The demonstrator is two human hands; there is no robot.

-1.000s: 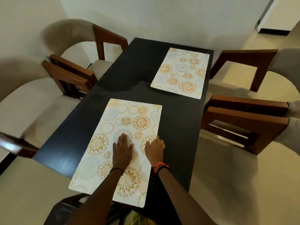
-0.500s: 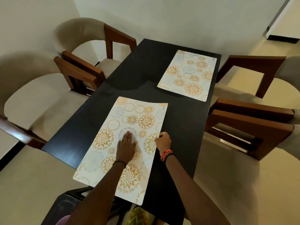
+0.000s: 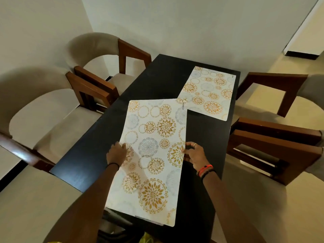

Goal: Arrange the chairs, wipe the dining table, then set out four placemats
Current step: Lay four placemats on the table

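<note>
Fingers [image 3: 122, 146] of the left hand [image 3: 116, 153] curl onto the left long edge of the near placemat [image 3: 154, 130]. Straight across, the right hand [image 3: 194, 154] pinches the opposite edge, so both are gripping it. The mat runs away from the fingertips over the dark table [image 3: 157, 81], its far corner overlapping the second placemat [image 3: 210, 92] beyond the right hand. Left chairs [image 3: 91, 90] sit outside the left hand, right chairs [image 3: 273, 142] outside the right.

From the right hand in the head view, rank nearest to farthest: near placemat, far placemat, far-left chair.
1. Near placemat: pinched at its right edge by the right hand.
2. Far placemat: ahead, slightly right.
3. Far-left chair: across on the left, farthest back.
</note>
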